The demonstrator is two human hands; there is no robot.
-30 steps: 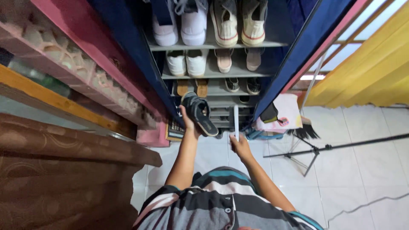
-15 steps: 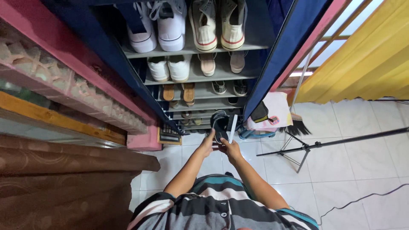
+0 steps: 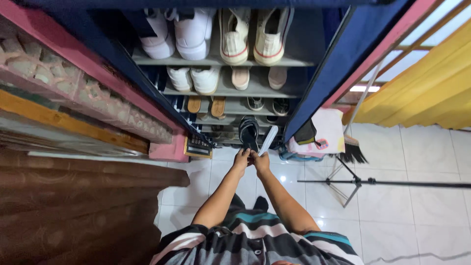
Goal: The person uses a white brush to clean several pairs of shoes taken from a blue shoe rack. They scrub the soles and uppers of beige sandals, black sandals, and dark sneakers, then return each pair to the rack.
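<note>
Item 1: black strapped sandal (image 3: pixel 248 133), held upright by left hand (image 3: pixel 241 160); grip closed on its heel end. Toe end is pointed toward the lower shelves of the rack. Vs. 1 s ago: sandal was raised higher and tilted at left of centre; now brought down and centred, just in front of the bottom shelves.

Item 2: flat white strip, approx. ruler-shaped (image 3: pixel 268 141), held by right hand (image 3: pixel 260 161); grip closed on its lower end, strip leaned right, just beside the sandal. Vs. earlier: strip was held upright and apart from the sandal; hands are now brought together, touching or nearly so.

Item 3: grey multi-tier shoe rack w/ dark blue fabric cover (image 3: pixel 255 90). Top tier: white sneakers (image 3: pixel 176 34) and cream canvas shoes w/ red sole line (image 3: pixel 252 37). Lower tiers: further white pair, pink flats, brown sandals, small dark shoes.

Item 4: white tiled floor (image 3: pixel 407 206); black tripod stand (image 3: pixel 363 182) laid across at right; dark-bristled broom (image 3: pixel 352 152) beside rack.

Item 5: yellow curtain (image 3: pixel 422 93), right.
</note>
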